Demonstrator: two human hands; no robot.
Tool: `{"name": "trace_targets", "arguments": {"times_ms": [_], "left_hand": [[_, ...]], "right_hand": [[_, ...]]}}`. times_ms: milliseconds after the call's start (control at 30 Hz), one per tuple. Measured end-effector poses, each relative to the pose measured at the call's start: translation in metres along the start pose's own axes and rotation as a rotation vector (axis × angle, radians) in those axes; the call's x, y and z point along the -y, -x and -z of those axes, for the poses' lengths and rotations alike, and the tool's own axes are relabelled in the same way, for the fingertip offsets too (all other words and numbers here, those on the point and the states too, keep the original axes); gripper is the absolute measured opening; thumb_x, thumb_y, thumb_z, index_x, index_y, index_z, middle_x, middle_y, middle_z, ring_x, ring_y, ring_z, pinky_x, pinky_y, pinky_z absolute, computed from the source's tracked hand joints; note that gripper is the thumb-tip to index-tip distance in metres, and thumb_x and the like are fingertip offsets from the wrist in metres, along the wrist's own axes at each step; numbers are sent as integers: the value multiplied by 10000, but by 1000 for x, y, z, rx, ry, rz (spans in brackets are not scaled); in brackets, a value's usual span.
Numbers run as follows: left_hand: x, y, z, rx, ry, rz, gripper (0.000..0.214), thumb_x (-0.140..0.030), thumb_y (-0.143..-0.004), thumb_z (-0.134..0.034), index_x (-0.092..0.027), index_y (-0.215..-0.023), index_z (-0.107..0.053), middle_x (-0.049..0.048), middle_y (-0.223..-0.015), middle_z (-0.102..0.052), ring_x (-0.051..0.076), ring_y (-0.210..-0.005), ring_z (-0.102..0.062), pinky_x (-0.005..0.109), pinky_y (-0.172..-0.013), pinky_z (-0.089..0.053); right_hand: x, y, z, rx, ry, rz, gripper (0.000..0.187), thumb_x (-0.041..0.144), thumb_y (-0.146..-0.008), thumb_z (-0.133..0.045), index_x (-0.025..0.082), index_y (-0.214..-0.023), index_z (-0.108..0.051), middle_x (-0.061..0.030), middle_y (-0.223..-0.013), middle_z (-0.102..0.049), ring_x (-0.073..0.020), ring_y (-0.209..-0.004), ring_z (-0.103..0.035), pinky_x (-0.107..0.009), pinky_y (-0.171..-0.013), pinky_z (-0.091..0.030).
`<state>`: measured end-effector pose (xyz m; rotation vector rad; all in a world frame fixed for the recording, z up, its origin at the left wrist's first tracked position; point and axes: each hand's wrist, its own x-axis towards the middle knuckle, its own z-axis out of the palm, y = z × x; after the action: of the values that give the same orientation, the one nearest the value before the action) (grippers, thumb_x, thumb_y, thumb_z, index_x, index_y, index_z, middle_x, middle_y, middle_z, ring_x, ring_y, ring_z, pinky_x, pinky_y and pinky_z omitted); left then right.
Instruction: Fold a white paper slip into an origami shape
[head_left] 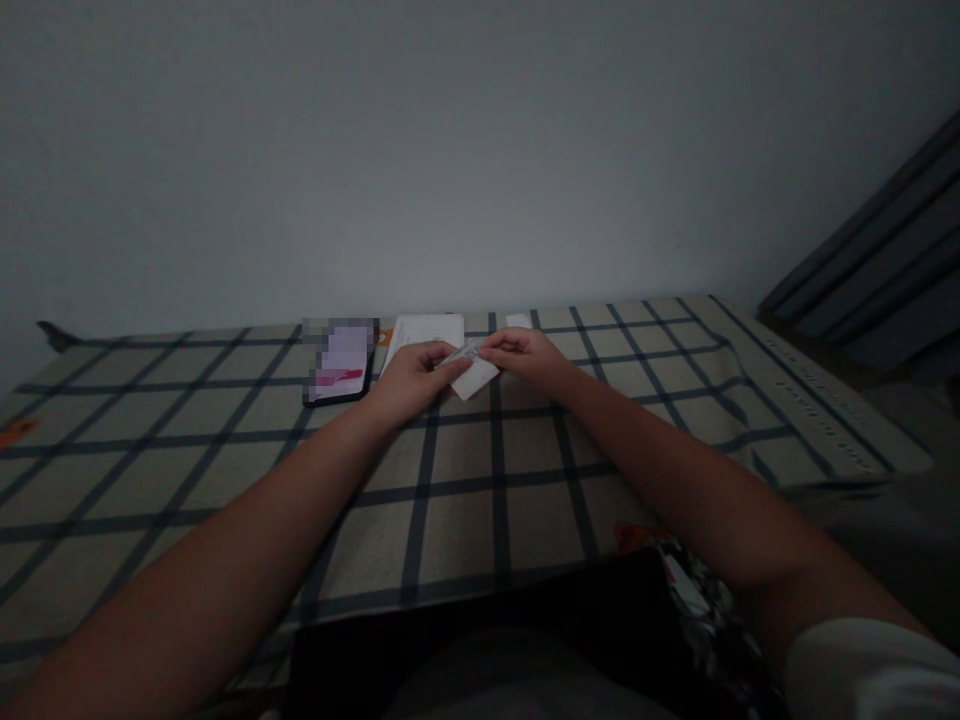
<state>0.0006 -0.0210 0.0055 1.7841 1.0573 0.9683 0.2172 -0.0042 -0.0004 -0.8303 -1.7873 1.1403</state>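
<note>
Right of a black-cased, rectangular phone (346, 358), left hand (415, 381) and right hand (528, 352) pinched a small, flat, white-and-shiny packet (474, 381) — uneven pulling could have torn it, loose fingertips dropped it.

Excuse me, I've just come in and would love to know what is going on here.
A person's left hand and right hand together hold a small, flat, whitish piece over a beige cloth with dark checks. A dark-edged phone with a lit screen and a white paper sheet lie nearby.
</note>
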Motion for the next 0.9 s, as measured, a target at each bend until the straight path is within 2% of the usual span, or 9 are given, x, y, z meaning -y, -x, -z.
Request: {"name": "trace_targets", "arguments": {"times_ms": [133, 333, 500, 900], "left_hand": [[0, 1, -2, 52, 37, 37, 347, -498, -778, -745, -154, -767, -700, 16, -660, -657, 135, -584, -562, 251, -559, -404], [3, 0, -6, -51, 72, 5, 350, -486, -759, -772, -158, -856, -699, 31, -738, -689, 150, -647, -610, 256, -590, -438], [6, 0, -7, -35, 65, -28, 343, -486, -770, -771, -162, -858, -699, 29, -738, -691, 150, -651, -621, 261, -601, -449], [3, 1, -8, 2, 66, -4, 371, -506, -786, -741, -161, -924, -734, 64, -823, -739, 181, -717, -658, 289, -647, -484]], "right_hand": [[0, 0, -1, 2, -23, -23, 249, 373, -766, -714, 148, -860, -663, -30, -813, -676, -140, -757, -616, -268, -690, -485], [3, 2, -3, 40, 40, 2, 236, 366, -763, -705, 152, -848, -656, -26, -803, -662, -139, -752, -603, -273, -698, -475], [3, 2, -3, 37, 31, -5, 226, 381, -805, -639, 159, -847, -644, -19, -804, -645, -140, -757, -588, -277, -703, -461], [7, 5, -3, 9, 91, 21, 203, 351, -787, -635, 153, -829, -623, -2, -739, -603, -120, -676, -530, -261, -639, -411]]}}
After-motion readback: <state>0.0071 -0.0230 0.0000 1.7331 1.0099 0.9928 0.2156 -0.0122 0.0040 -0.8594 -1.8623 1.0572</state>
